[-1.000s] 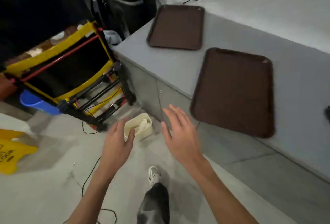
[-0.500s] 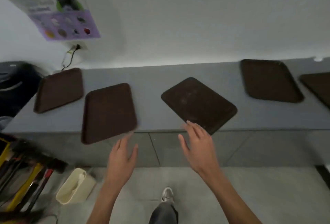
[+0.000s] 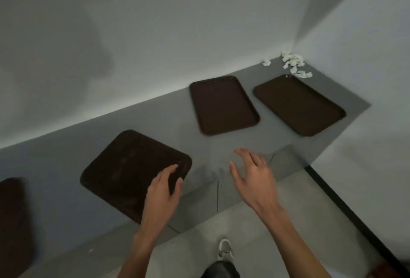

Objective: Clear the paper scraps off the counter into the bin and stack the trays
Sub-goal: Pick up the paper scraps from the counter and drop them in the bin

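Brown plastic trays are laid out singly along the grey counter [image 3: 155, 122], and none is stacked on another yet. The nearest tray [image 3: 124, 173] is turned cornerwise to the counter edge, so that its long axis runs obliquely and not along the wall. Its right corner is covered by the left hand [image 3: 163, 193]. The fingers [image 3: 170, 170] of this hand are loosely spread and only slightly bent, and nothing is gripped by them. Whether the tray is really touched cannot be told.

The right hand [image 3: 253, 178] is held over the front edge of the counter, to the right of that tray and apart from it. Its fingers are spread and relaxed, and nothing is held.

The paper scraps [image 3: 292, 62] are gathered in the far right corner, where the counter meets the two walls. They lie forward and to the right of both hands, well apart from them, and the right hand is the nearer one. Between this hand and the scraps two more trays are placed, the middle tray [image 3: 224, 104] and the far tray [image 3: 299, 104]. The upper end of the far tray is just beside the lowest scraps.

A fourth tray [image 3: 11, 222] is cut by the left border. The bin is not seen. For the scraps, a long reach to the right is probably needed.
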